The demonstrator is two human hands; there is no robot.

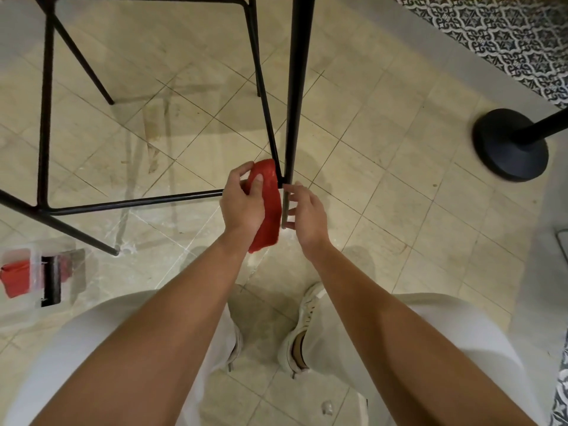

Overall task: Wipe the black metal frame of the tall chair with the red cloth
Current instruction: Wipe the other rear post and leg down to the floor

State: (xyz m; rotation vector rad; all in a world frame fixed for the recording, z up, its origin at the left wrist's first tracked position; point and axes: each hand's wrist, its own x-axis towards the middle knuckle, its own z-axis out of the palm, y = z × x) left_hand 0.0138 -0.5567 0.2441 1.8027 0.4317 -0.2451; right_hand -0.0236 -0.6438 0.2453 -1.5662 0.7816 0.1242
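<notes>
At frame centre my left hand [242, 204] grips the folded red cloth [269, 207] just left of the thin black metal chair leg [296, 87] running up the frame, while my right hand [307, 213], fingers straight, touches its lower end from the right.

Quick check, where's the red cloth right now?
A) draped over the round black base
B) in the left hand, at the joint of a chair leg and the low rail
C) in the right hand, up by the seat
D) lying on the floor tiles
B: the left hand grips the red cloth against the chair frame at that joint, while the right hand holds no cloth.
</notes>
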